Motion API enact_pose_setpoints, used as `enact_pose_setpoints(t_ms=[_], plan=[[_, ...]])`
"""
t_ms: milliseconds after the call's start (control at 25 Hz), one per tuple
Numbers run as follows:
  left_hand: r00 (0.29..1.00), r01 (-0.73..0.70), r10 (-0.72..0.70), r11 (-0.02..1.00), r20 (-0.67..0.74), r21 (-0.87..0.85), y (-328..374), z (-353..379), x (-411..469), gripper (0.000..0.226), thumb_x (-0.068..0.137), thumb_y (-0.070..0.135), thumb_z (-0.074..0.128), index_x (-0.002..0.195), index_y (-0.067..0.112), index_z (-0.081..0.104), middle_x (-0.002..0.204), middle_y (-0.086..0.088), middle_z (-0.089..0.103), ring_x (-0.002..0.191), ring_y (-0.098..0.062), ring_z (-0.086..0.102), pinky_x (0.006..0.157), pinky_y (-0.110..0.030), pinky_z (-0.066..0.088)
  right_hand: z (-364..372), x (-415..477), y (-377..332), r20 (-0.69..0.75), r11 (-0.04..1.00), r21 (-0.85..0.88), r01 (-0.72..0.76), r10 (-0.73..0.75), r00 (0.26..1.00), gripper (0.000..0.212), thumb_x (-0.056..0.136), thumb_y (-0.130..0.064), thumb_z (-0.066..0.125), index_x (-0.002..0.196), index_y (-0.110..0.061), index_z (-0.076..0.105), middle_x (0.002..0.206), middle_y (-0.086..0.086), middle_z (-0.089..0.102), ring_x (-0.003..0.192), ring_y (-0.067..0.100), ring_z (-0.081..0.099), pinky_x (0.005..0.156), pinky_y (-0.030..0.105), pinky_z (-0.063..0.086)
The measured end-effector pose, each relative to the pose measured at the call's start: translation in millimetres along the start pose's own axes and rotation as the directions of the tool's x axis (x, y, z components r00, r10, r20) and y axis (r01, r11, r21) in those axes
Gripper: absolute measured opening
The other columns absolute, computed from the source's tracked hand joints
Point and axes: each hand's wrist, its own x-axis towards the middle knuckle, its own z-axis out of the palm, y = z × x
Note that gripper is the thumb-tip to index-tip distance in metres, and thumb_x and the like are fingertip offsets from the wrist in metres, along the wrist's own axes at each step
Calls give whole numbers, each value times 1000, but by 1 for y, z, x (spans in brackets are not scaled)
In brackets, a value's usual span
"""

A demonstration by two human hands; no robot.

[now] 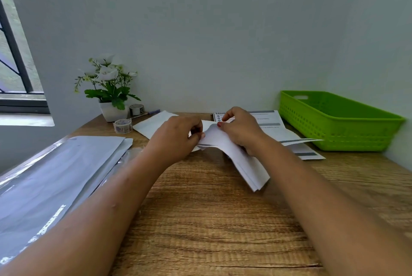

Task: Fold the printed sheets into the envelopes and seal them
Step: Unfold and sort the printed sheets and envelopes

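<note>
Both hands meet over the middle of the wooden table (211, 220). My left hand (176, 135) pinches the left edge of a folded white sheet (249, 168), which hangs down toward me in several layers. My right hand (239, 129) grips the same sheet from the right, thumb on top. Behind my left hand lies a white envelope (151, 125), flat on the table. Printed sheets (287, 135) with grey bars lie behind and to the right of my right hand.
A green plastic basket (338, 124) stands at the back right. Two tape rolls (122, 126), a pen (147, 113) and a potted plant (109, 88) sit at the back left. A stack of grey plastic mailers (51, 175) covers the table's left side.
</note>
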Motion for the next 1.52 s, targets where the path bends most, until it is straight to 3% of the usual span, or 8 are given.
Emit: enact_pose_setpoints(t_ms=[200,440,560,760,920,1040,1200,1520], plan=[[998,28,-27,999,-50,24,-2,-2,0,8,92,28,55,85,28,52,88,9,60,72,-10,49,65,-24,37,-13,-3,-9,244,992,64,-106,87,966,38,93,-32,59,127,-23,44,115,3,51,91,13,52,73,27,49],[985,117,-107,990,-133,73,-10,-3,-1,8,93,31,54,94,24,59,93,8,61,80,-12,51,65,-26,37,-47,-6,5,741,939,126,-319,125,660,92,82,0,67,144,-48,20,116,11,67,98,27,69,80,42,58],[990,97,-91,994,-107,52,-11,-3,-2,7,92,30,55,92,24,59,94,8,61,78,-12,51,66,-26,38,-47,-1,5,625,959,171,-227,73,777,84,81,1,69,144,-37,29,88,7,70,71,17,68,59,27,58],[999,20,-17,997,-42,68,0,-2,-1,4,92,27,53,89,26,54,90,9,57,75,-11,49,61,-24,36,-21,-1,0,376,991,84,-108,69,924,58,81,-19,75,129,-27,44,117,9,57,86,19,60,65,30,51],[999,-19,23,998,-47,67,4,-1,-1,5,93,27,51,88,27,51,87,12,54,71,-9,45,57,-21,30,-1,-2,-2,116,999,-35,-11,15,993,46,84,-36,69,120,-21,45,116,7,53,88,18,56,55,24,40],[994,54,-43,993,-104,104,0,-4,-1,8,94,30,50,96,24,56,94,11,56,78,-10,48,56,-22,31,-14,-3,-4,292,986,96,-139,106,951,53,84,-36,71,126,-25,41,105,6,55,69,12,51,46,21,39],[984,114,-98,988,-150,103,-8,-7,-2,9,94,29,51,98,23,57,101,6,62,82,-11,49,61,-25,34,-41,-8,-6,650,971,171,-164,14,760,60,80,-8,74,127,-33,46,73,1,58,50,8,49,40,16,40],[991,2,-2,1000,-137,-2,-6,-4,-1,5,92,24,54,87,26,54,86,11,56,68,-7,45,55,-18,30,-26,-6,-5,480,971,240,15,-132,868,11,83,-8,71,88,-12,63,56,-5,62,49,6,53,44,15,43]])
